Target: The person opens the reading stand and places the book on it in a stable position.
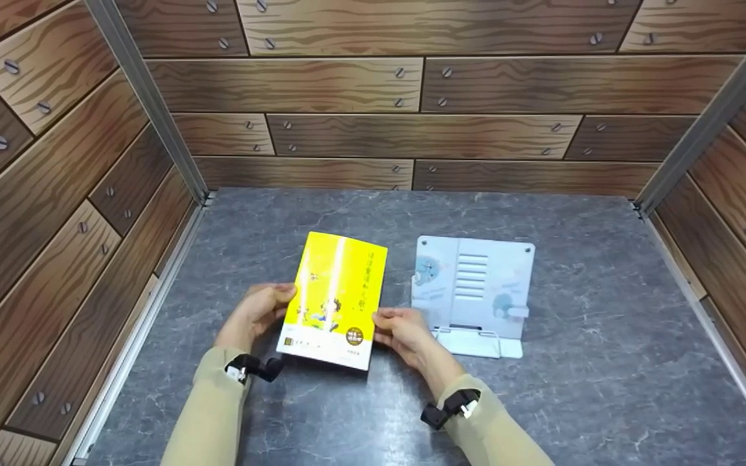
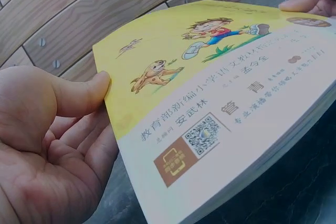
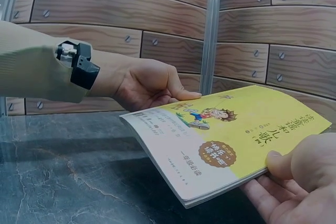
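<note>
Between both hands a yellow and white paperback book (image 1: 337, 285) is held above the dark table, its illustrated cover facing up and its near edge lower. My left hand (image 1: 259, 312) grips the left edge, thumb on the cover and fingers underneath, as the left wrist view shows. On the opposite edge my right hand (image 1: 406, 333) pinches the book the same way, thumb on top. Just right of the book stands a pale blue book stand (image 1: 473, 291) with slots in its back panel, a wire bracket and a small ledge at the front. Neither hand touches the stand.
The grey marbled table (image 1: 606, 388) spreads around the book and stand. Wood-patterned walls (image 1: 340, 84) enclose it at the back and both sides, with metal posts at the corners. A black camera band (image 1: 454, 408) sits on each wrist.
</note>
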A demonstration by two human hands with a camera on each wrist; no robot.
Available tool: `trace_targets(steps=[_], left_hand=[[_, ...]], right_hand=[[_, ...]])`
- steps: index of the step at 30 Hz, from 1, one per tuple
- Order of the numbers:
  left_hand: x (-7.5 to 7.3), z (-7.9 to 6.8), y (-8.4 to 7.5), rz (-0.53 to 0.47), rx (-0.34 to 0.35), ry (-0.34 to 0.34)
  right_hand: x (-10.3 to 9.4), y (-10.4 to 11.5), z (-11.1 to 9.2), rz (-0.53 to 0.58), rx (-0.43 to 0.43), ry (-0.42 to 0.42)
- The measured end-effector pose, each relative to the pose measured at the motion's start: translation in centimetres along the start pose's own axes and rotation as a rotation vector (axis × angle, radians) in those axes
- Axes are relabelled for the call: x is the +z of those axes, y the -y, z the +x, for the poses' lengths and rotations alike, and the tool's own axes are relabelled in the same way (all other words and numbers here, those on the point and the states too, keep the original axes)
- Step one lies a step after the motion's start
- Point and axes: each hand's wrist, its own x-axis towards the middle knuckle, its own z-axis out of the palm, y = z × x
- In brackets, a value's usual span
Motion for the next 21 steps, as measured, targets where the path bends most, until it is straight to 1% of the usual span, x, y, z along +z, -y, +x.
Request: trace_targets(steps=[4, 10, 16, 21], left_hand=[[0.0, -0.4, -0.4, 0.017, 0.032, 0.008], [0.4, -0.7, -1.2, 0.036, 0.061, 0.004], [1.1, -1.3, -2.1, 0.050, 0.076, -0.005], [1.5, -1.6, -2.6, 0.057, 0.081, 0.004]], right_hand=[[0.1, 0.6, -0.2, -0.041, -0.039, 0.015], [0.1, 1.8, -0.7, -0.112, -0.107, -0.012], [-0.1, 3.1, -1.3, -0.183, -0.123, -0.035], [-0.5, 4.1, -1.7, -0.219, -0.137, -0.048]])
